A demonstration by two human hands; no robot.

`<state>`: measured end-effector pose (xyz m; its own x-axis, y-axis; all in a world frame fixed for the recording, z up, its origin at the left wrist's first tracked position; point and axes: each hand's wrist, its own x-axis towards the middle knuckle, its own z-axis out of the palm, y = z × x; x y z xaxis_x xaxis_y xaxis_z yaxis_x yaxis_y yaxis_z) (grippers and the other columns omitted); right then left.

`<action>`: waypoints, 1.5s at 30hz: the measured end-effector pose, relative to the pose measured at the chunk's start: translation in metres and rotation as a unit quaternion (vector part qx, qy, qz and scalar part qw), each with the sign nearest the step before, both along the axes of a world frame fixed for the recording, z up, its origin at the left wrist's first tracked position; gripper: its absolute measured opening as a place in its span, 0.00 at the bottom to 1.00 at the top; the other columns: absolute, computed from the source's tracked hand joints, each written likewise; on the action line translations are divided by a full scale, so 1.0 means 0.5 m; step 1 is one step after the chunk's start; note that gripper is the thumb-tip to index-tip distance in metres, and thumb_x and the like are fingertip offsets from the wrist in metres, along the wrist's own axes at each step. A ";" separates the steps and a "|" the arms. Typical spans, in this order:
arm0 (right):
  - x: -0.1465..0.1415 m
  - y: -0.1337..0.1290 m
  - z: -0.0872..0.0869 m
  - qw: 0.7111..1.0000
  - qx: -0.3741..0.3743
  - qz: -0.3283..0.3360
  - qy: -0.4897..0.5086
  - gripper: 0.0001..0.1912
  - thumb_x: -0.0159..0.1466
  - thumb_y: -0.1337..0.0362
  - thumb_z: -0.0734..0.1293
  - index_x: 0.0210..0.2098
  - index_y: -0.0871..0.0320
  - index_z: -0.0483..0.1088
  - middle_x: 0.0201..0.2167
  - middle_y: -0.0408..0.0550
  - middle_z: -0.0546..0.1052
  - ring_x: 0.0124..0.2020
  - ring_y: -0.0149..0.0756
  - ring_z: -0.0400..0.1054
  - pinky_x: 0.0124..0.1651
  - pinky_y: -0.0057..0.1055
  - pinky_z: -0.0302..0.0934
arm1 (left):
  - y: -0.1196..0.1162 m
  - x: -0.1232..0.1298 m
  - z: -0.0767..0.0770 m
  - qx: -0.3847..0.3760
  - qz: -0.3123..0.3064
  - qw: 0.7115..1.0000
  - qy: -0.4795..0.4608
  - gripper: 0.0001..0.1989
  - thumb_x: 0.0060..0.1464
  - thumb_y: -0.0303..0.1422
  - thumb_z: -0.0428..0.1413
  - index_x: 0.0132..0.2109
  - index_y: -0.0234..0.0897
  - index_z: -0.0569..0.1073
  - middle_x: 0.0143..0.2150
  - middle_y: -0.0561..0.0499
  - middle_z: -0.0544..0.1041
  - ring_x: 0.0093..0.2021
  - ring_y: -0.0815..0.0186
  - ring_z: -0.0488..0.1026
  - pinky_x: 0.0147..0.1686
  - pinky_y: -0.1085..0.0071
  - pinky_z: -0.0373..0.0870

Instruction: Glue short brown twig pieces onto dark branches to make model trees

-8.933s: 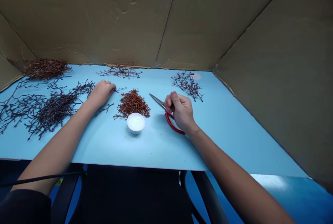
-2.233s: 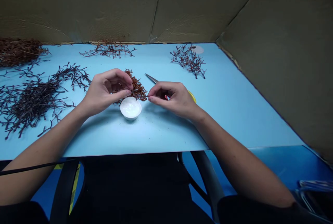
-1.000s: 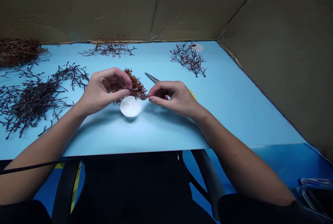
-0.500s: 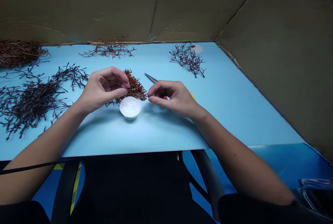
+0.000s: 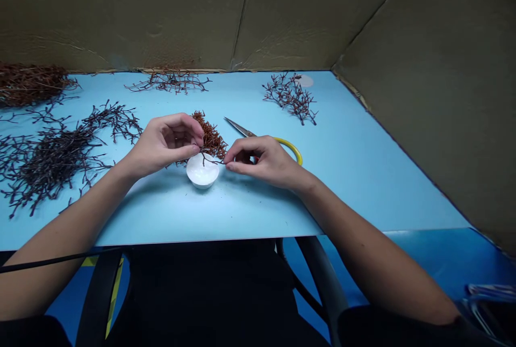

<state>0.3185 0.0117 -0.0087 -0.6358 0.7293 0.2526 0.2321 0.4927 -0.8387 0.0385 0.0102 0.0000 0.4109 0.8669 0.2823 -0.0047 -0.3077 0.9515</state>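
Head view: left fingers [image 5: 190,123], right fingers [image 5: 242,146] tight on 1 twig [image 5: 217,161].

Brown walls [image 5: 161,14] behind a pale blue tabletop [image 5: 363,175], blue floor [image 5: 419,264] below.

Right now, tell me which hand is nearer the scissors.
Right. The right hand hides part of the scissors; the left hand is farther off, left of them, past the brown pile.

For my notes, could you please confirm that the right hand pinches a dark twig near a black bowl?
Not quite: the bowl is white, not black, as the head view shows. The rest stands: the right hand pinches a dark twig near it.
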 end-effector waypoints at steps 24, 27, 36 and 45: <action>0.003 0.002 0.005 1.000 0.008 -0.004 0.005 0.06 0.67 0.62 0.76 0.37 0.58 0.82 0.34 0.46 0.84 0.29 0.29 0.69 0.29 0.30 0.57 | -0.004 0.003 -0.005 -0.024 -0.035 0.999 0.009 0.11 0.55 0.27 0.72 0.45 0.36 0.82 0.40 0.47 0.84 0.39 0.66 0.82 0.39 0.73 0.80; 0.004 0.002 0.006 1.000 0.003 -0.011 0.008 0.06 0.67 0.61 0.76 0.37 0.58 0.81 0.34 0.46 0.84 0.28 0.29 0.68 0.29 0.29 0.57 | -0.004 0.003 -0.003 -0.028 -0.034 0.999 -0.017 0.11 0.54 0.27 0.73 0.44 0.36 0.82 0.39 0.47 0.83 0.39 0.66 0.82 0.39 0.73 0.80; 0.002 -0.004 0.010 0.999 -0.026 -0.024 0.020 0.10 0.67 0.57 0.77 0.39 0.58 0.82 0.30 0.46 0.83 0.28 0.31 0.71 0.30 0.29 0.62 | 0.006 -0.007 -0.009 -0.030 0.002 0.997 -0.065 0.16 0.50 0.32 0.76 0.43 0.38 0.81 0.40 0.47 0.83 0.41 0.65 0.81 0.39 0.73 0.81; -0.011 -0.010 0.002 0.996 0.066 -0.005 0.059 0.03 0.68 0.63 0.77 0.39 0.55 0.85 0.36 0.49 0.84 0.34 0.35 0.75 0.33 0.31 0.66 | 0.012 -0.004 -0.013 -0.060 0.012 0.993 -0.103 0.17 0.49 0.32 0.77 0.43 0.38 0.80 0.39 0.49 0.82 0.39 0.67 0.80 0.40 0.74 0.81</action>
<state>0.3131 0.0066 -0.0076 -0.5886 0.6915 0.4188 0.1418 0.5983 -0.7886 0.0365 0.0161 -0.0066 0.3349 0.9077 0.2526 -0.1963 -0.1950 0.9610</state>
